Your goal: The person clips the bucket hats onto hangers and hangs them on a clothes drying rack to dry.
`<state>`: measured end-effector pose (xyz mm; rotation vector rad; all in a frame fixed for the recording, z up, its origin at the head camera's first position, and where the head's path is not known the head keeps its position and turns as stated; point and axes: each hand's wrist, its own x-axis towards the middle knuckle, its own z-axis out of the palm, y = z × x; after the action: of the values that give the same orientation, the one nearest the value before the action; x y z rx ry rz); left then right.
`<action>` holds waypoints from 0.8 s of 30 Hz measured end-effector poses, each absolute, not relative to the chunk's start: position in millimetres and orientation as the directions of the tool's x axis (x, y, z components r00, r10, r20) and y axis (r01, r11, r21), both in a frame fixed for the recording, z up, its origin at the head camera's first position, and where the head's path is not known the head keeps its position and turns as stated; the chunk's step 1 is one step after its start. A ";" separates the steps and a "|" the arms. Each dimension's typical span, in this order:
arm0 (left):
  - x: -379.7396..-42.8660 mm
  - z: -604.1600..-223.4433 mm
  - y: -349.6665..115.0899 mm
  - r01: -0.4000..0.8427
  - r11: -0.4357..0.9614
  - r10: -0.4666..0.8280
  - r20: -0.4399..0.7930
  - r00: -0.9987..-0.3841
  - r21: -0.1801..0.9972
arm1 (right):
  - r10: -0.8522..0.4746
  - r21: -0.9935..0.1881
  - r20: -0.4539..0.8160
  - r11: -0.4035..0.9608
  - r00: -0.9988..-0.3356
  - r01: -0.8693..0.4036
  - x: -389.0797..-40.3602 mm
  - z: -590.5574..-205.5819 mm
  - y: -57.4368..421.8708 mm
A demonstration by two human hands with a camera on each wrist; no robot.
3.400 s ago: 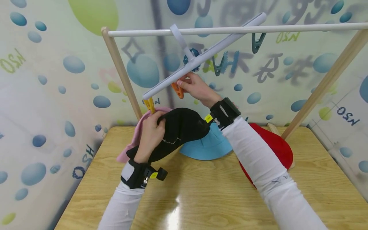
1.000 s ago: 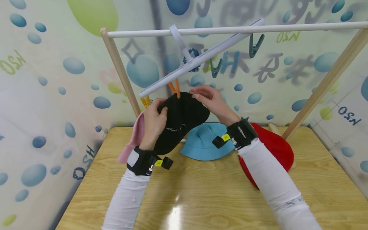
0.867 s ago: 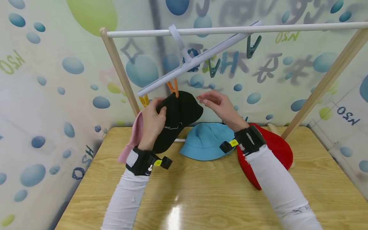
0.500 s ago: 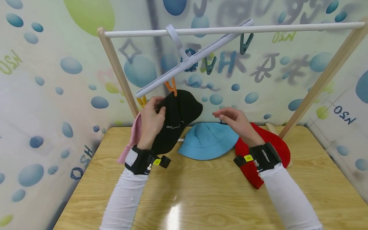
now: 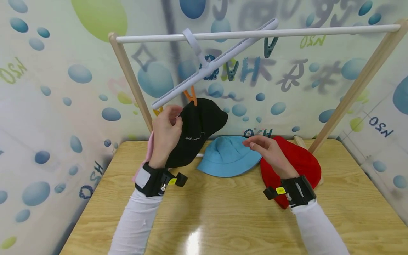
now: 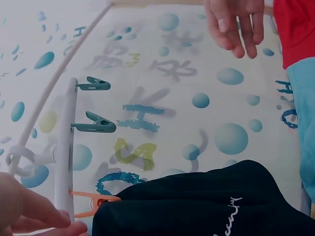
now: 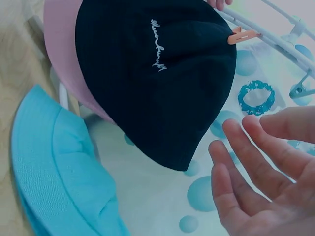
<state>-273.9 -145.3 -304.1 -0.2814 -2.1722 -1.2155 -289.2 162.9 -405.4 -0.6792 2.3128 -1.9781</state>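
A black bucket hat [image 5: 207,117] with white script hangs from an orange clip [image 5: 191,96] on the white hanger [image 5: 210,68]. Beside the hat's left edge is my left hand [image 5: 166,132], its fingers loosely bent and holding nothing; the left wrist view shows the fingertips apart from the black cloth. Behind that hand, a pink hat [image 7: 61,54] hangs mostly hidden near a yellow clip [image 5: 158,111]. My right hand [image 5: 271,152] floats with relaxed fingers before the light blue bucket hat [image 5: 226,159] and the red hat [image 5: 299,159], gripping neither.
A white rail [image 5: 306,32] on wooden posts [image 5: 360,85] carries the tilted hanger. Two dark green clips, one lower [image 5: 232,71] and one higher [image 5: 270,47], dangle from the hanger's right half. The blue and red hats lie at the back of the wooden table [image 5: 229,216].
The orange clip went from my right hand's grip onto the black hat's edge. My right hand then moved right and down. My left hand has let go of the black hat.
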 end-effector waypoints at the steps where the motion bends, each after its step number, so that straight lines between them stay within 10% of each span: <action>1: -273.1 -303.6 -144.6 0.468 0.555 -0.109 0.619 -0.778 0.687 | -0.338 -0.946 0.257 0.104 -0.905 -0.308 -288.3 -407.5 163.7; 24: -278.7 -320.0 -128.2 0.508 0.467 0.292 0.416 -0.861 0.723 | -0.300 -0.969 0.202 0.075 -0.932 -0.234 -271.5 -437.1 174.5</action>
<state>-278.7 -128.2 -320.0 -0.6897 -2.4822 -1.3431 -271.5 174.5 -437.1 -0.5632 2.2661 -2.0262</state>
